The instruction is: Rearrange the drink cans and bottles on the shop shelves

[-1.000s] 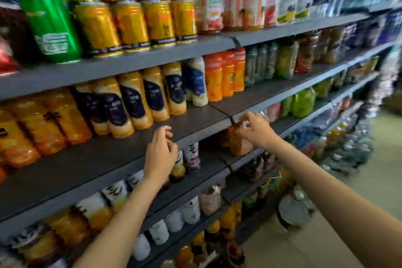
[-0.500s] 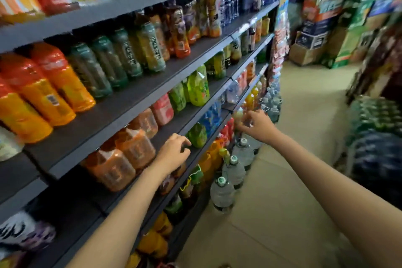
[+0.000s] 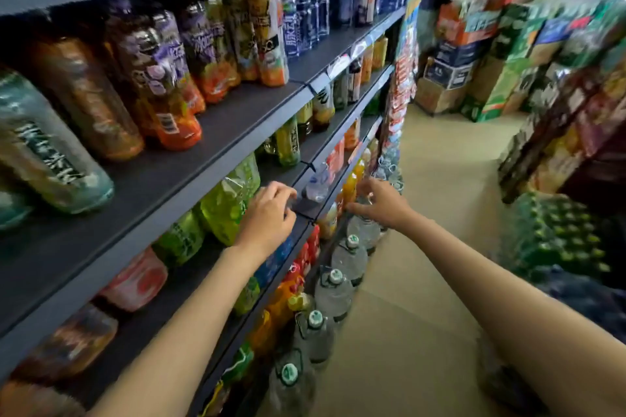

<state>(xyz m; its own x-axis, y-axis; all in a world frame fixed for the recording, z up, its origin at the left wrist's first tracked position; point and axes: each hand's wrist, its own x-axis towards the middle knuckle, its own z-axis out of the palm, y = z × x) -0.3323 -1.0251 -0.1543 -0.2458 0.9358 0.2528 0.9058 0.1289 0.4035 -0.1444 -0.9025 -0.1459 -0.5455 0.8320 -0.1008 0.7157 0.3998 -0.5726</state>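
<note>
Since half a second ago the view has slid further along the aisle: both hands have moved from the pink-and-orange bottles toward the shelf joint at centre frame, and the blue water bottles now fill the top centre.

Most likely next to be handled is the small clear bottle (image 3: 316, 183), standing upright (long axis vertical, slightly tilted by the lens) on the middle shelf (image 3: 306, 206) just right of centre, alone on a bare patch of dark board. It is see-through with a pale label; the cap is too blurred to read. It lies just to the right of and slightly above the left hand (image 3: 271, 215), which is the nearer one, its fingers curled at the shelf lip beside the green bottle (image 3: 227, 201); whether they pinch anything I cannot tell. The right hand (image 3: 379, 201) is lower right of the bottle, beyond the shelf edge, fingers bent over the cap of a large water jug (image 3: 364, 230) on the floor; a grip on it is not plainly shown.

Outward, orange drinks (image 3: 349, 184) stand one shelf down, tea bottles (image 3: 162, 78) fill the upper left, and stacked cartons (image 3: 474, 54) blur at upper right.
</note>
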